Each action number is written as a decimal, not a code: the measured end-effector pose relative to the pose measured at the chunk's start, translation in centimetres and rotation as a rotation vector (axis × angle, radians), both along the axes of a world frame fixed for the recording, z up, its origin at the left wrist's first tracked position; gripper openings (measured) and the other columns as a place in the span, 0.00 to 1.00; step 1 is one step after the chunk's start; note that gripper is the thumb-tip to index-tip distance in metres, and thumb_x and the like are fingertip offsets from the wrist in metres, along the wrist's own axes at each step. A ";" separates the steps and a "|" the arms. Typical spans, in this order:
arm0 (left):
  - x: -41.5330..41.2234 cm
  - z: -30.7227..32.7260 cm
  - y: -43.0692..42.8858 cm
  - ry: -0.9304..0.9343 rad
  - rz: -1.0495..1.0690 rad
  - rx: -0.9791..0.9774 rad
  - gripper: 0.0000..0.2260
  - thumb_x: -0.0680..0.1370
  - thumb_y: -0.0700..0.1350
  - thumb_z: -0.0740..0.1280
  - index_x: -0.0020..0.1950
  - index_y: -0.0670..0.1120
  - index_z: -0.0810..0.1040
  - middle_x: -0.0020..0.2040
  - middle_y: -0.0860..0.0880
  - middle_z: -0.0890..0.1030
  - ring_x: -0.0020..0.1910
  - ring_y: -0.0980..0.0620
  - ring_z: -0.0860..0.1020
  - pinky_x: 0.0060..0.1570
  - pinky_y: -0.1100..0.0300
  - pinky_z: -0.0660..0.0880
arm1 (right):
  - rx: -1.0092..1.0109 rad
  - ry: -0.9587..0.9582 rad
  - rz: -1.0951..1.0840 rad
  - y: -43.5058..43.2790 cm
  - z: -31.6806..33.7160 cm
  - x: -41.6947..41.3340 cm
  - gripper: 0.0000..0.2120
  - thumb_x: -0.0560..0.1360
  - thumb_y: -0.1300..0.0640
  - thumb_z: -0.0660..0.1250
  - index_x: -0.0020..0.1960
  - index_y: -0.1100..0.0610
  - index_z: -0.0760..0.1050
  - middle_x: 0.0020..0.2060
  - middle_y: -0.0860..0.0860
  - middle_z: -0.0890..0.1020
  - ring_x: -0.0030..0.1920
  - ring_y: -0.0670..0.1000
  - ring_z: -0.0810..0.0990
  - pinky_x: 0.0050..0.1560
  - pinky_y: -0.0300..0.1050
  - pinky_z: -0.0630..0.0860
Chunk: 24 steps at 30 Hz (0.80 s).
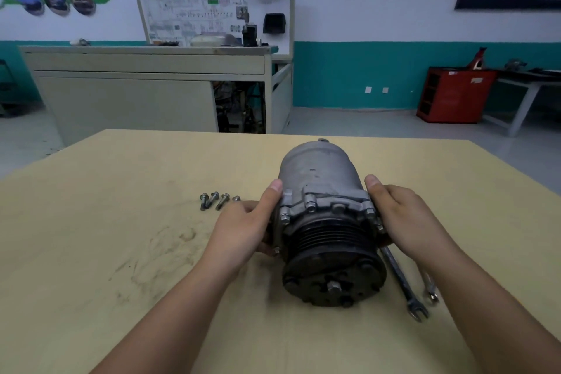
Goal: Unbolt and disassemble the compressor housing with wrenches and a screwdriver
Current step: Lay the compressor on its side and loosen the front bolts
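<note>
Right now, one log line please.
left hand, right hand: gripping grey metal compressor | four loose bolts, two steel wrenches: on pale wooden table

It was a workshop: wrenches lay just beside the right hand, bolts near the left hand, a diagram board and red cabinet well beyond both.

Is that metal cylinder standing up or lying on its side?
On its side: the compressor rests lengthwise on the table, pulley facing the camera, held between left hand and right hand.
</note>
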State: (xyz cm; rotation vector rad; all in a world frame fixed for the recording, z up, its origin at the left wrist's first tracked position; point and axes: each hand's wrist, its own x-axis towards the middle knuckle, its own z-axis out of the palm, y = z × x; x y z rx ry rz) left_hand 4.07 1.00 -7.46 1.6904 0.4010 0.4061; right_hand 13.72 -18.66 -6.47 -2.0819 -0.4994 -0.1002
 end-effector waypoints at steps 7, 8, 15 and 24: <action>0.5 -0.6 0.4 0.042 0.015 -0.071 0.26 0.73 0.66 0.59 0.40 0.45 0.84 0.33 0.45 0.84 0.26 0.53 0.81 0.25 0.66 0.73 | -0.063 -0.021 0.042 0.8 -0.5 1.1 0.34 0.77 0.35 0.46 0.48 0.62 0.79 0.39 0.59 0.82 0.41 0.60 0.80 0.49 0.59 0.77; 0.5 -0.7 0.4 0.032 0.015 -0.079 0.26 0.73 0.66 0.60 0.39 0.46 0.84 0.34 0.44 0.84 0.27 0.52 0.81 0.25 0.66 0.73 | -0.055 -0.016 0.053 0.8 -0.6 1.2 0.34 0.77 0.35 0.46 0.48 0.62 0.78 0.40 0.59 0.82 0.41 0.60 0.80 0.49 0.60 0.77; 0.0 -1.3 1.3 0.022 -0.117 -0.305 0.29 0.60 0.70 0.66 0.50 0.51 0.83 0.37 0.39 0.84 0.30 0.47 0.80 0.33 0.61 0.75 | -0.055 -0.013 0.075 0.8 -0.3 1.7 0.28 0.78 0.38 0.47 0.49 0.57 0.77 0.41 0.56 0.82 0.41 0.57 0.81 0.48 0.56 0.78; 0.5 -2.5 1.0 -0.038 -0.136 -0.380 0.15 0.77 0.57 0.63 0.54 0.49 0.80 0.39 0.39 0.84 0.32 0.48 0.80 0.43 0.57 0.75 | 0.045 0.324 0.111 0.2 1.6 2.3 0.23 0.80 0.41 0.52 0.55 0.57 0.77 0.46 0.50 0.82 0.29 0.50 0.80 0.33 0.39 0.76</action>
